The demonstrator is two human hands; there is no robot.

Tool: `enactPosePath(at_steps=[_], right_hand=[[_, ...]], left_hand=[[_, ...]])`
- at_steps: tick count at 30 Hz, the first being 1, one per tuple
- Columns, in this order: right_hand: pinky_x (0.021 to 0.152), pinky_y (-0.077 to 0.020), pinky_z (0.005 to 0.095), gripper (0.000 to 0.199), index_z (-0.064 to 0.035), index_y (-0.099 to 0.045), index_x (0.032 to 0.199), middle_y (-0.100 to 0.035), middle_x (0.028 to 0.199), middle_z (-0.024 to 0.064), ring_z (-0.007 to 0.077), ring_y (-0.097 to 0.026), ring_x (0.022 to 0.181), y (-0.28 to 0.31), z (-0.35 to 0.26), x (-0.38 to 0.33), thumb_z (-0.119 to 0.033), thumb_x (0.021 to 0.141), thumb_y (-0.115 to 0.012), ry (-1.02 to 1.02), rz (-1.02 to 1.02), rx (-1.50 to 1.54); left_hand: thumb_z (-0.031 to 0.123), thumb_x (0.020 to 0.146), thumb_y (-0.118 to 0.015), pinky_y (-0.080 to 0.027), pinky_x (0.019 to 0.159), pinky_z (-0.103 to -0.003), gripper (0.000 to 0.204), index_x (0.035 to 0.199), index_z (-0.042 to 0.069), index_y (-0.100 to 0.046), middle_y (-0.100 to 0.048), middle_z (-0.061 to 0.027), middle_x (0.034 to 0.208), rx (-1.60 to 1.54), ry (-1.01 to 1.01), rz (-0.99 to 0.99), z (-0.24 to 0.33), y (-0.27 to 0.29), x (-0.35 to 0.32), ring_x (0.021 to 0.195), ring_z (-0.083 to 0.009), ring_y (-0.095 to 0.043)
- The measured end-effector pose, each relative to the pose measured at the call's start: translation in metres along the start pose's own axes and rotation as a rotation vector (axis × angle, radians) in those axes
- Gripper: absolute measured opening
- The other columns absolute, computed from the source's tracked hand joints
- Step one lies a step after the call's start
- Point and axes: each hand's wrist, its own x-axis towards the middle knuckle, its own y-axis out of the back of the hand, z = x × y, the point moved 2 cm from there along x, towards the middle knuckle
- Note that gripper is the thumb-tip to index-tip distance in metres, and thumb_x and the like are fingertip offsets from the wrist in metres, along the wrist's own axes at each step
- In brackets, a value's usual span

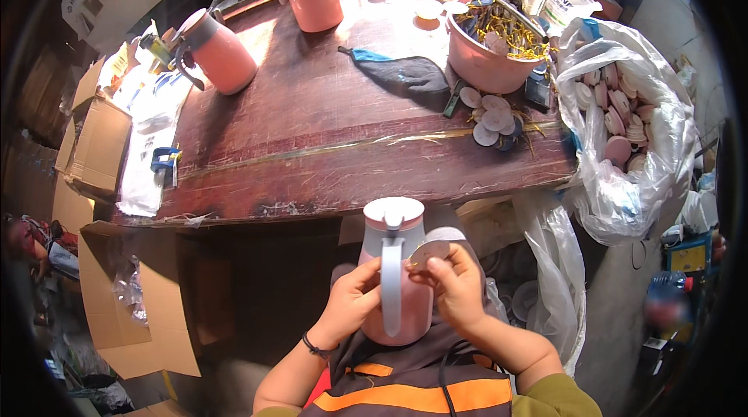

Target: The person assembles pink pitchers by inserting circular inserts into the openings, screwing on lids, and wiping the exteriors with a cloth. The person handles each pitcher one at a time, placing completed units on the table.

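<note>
An insulated jug with a pink body, white top and pale grey handle stands upright in my lap, its handle facing me. To the right of that handle, my right hand pinches a round pale tag with a bit of gold string at its edge. My left hand is on the handle's other side, with fingers closed against it. Whatever those left fingertips grip is hidden behind the handle. A dark band circles my left wrist.
Across the dark red table are pink jugs, a grey-and-blue cloth item and a pink basin of gold-stringed tags. Loose round tags lie beside it. A plastic bag holds pink lids; a cardboard box stands left.
</note>
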Motion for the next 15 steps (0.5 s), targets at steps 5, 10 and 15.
enactPosePath(at_steps=[5,10,15], right_hand=[[0.086,-0.0549,0.0330,0.017,-0.0008,-0.051,0.108,-0.064,0.104,0.0103,0.0166,-0.065,0.095,-0.006,0.026,-0.011,-0.011,0.096,-0.057,-0.027,0.051,0.038],[0.085,-0.0530,0.0311,0.018,-0.0017,-0.053,0.108,-0.065,0.103,0.0081,0.0133,-0.063,0.095,-0.006,0.012,-0.010,-0.012,0.095,-0.060,-0.076,0.016,-0.049],[0.082,-0.0501,0.0273,0.017,-0.0056,-0.057,0.109,-0.066,0.104,0.0058,0.0124,-0.062,0.094,-0.001,0.003,-0.006,-0.012,0.094,-0.061,-0.139,0.063,-0.002]], left_hand=[[0.004,0.088,-0.062,-0.051,0.079,-0.026,0.026,0.114,-0.001,-0.064,-0.067,-0.0066,0.100,0.207,0.051,-0.072,0.009,0.005,-0.002,0.087,-0.0110,-0.063],[0.007,0.088,-0.064,-0.049,0.071,-0.024,0.014,0.098,-0.002,-0.066,-0.063,-0.0045,0.092,0.404,-0.068,0.088,0.006,0.011,-0.004,0.080,-0.0096,-0.060],[0.011,0.094,-0.055,-0.046,0.092,-0.033,0.012,0.098,0.002,-0.062,-0.063,-0.0096,0.102,-0.460,-0.005,-0.042,0.008,0.025,-0.005,0.100,-0.0191,-0.060]])
